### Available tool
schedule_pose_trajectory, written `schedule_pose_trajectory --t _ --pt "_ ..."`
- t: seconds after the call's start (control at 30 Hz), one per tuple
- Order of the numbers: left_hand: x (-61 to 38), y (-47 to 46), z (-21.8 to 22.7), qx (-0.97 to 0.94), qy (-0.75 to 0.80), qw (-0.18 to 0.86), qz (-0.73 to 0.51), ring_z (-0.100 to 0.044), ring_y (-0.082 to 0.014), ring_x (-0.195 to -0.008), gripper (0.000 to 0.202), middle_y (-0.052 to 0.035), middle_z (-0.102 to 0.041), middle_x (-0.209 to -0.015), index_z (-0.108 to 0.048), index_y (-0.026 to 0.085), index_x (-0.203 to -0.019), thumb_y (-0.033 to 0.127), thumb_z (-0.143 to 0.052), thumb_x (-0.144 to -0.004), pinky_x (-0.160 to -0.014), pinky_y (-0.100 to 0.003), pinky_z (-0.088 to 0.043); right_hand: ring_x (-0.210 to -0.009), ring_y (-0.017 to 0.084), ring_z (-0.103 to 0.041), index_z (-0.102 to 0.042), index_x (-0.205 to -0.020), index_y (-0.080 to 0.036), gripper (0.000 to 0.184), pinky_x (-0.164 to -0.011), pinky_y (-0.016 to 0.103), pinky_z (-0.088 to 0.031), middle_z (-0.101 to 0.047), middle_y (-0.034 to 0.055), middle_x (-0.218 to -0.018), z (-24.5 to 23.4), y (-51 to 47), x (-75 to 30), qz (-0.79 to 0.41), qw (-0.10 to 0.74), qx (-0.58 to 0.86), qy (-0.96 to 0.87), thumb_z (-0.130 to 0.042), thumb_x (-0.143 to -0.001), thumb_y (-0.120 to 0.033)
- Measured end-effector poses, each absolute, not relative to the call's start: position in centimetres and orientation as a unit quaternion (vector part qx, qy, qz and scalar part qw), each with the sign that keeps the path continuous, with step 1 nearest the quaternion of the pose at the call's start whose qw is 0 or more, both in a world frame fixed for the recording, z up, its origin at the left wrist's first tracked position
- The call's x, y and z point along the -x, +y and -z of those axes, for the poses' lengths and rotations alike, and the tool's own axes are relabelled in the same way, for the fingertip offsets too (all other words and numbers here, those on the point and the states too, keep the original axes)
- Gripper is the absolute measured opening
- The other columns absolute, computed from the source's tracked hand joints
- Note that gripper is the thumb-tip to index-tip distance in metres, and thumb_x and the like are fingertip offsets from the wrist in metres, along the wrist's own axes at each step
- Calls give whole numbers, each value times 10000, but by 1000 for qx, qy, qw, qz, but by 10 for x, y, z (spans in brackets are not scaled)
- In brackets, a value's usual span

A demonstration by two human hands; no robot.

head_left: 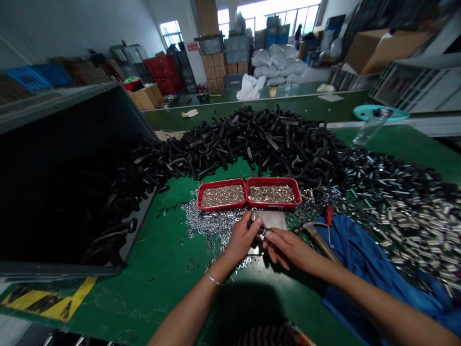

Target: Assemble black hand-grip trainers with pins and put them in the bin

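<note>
The left hand [242, 239] and right hand [288, 248] grip a small black part [254, 224] over the green worktop [158, 288]; cartons [212, 67] and white sacks [273, 65] fill the room beyond.

- The small black part [258, 227] between the left hand [242, 239] and right hand [288, 249] is mostly hidden by the fingers.
- The right forearm [374, 298] covers the end of the hammer handle [319, 242].
- The inside of the dark bin [137, 115] is too shadowed to make out.
- The metal sleeves [406, 216] and blue cloth [374, 254] run past the picture's right edge.
</note>
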State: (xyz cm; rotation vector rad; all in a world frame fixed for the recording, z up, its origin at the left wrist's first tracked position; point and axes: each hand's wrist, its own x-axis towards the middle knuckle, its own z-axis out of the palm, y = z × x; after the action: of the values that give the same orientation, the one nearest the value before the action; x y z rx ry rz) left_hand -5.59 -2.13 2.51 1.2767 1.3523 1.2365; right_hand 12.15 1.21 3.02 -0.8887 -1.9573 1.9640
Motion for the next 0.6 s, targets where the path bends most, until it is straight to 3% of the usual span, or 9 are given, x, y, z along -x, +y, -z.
schedule_pose_trajectory --t 0.13,0.2,0.27,0.37,0.43,0.5,0.6 --pt "55 -20 -28 -496 583 420 -488 -525 -139 -709 230 17 -573 -766 -574 197 -851 417 -556 -917 -680 -246 -418 -701 195 -609 -555 -866 -208 360 -584 283 -455 -645 89 -837 -24 20 -121 -321 193 343 -861 -450 -984 -531" --pt "51 -22 -27 -497 600 405 -479 -502 -135 -701 204 25 -551 -750 -564 197 -820 384 -577 -901 -672 -242 -403 -777 234 -612 -579 -854 -201 418 -627 321 -466 -636 122 -895 -21 21 -122 -255 202 337 -883 -439 -970 -577" --pt "48 -25 -24 -499 602 391 -484 -489 -134 -698 206 26 -537 -752 -548 200 -819 383 -554 -916 -667 -242 -392 -726 219 -602 -581 -808 -197 508 -625 325 -476 -628 103 -821 -18 19 -120 -338 194 328 -861 -363 -978 -623" --pt "48 -29 -18 -539 593 339 -494 -475 -137 -710 237 21 -521 -756 -518 204 -805 396 -521 -943 -694 -252 -373 -456 148 -481 -497 -687 -213 686 -495 293 -462 -488 -1 -533 -13 9 -116 -624 133 284 -715 -71 -987 -660" --pt "51 -28 -14 -571 588 315 -478 -463 -138 -707 253 21 -507 -744 -504 202 -784 397 -525 -944 -698 -259 -361 -353 126 -391 -480 -707 -215 759 -399 276 -415 -437 -31 -476 -11 5 -114 -747 68 256 -610 71 -948 -678" --pt "54 -25 -10 -570 594 326 -465 -459 -134 -681 266 29 -488 -719 -488 203 -776 406 -519 -947 -670 -257 -357 -387 129 -447 -522 -824 -197 718 -385 259 -390 -539 -6 -566 -12 6 -114 -732 68 290 -613 -54 -944 -730" --pt "55 -20 -8 -524 604 365 -477 -474 -129 -655 261 36 -492 -714 -488 206 -818 424 -485 -961 -637 -248 -368 -621 163 -592 -543 -958 -192 543 -490 251 -432 -653 64 -819 -17 14 -118 -524 196 388 -733 -481 -871 -724"
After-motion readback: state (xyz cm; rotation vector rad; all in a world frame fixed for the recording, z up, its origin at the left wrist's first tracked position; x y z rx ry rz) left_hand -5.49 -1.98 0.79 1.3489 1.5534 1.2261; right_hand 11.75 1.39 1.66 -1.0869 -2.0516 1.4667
